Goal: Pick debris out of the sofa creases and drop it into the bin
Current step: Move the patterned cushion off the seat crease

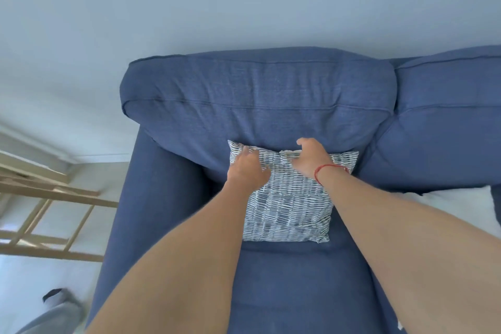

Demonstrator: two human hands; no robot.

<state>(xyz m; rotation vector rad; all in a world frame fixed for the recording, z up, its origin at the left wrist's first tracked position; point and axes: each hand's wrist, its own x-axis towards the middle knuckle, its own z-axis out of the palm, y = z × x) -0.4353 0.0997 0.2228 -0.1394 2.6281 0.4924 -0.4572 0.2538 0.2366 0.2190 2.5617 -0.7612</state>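
A blue fabric sofa [257,95] fills the view, with a thick back cushion and a seat below it. A blue-and-white patterned throw pillow [287,209] leans against the back cushion on the seat. My left hand [248,168] grips the pillow's upper left corner. My right hand [311,158], with a red string on the wrist, grips the pillow's top edge near the middle. No debris or bin is visible.
The sofa's left armrest [141,198] runs down the left side. A pale wooden frame [48,214] stands on the floor at the left. A second back cushion [447,116] and something white [455,206] lie at the right.
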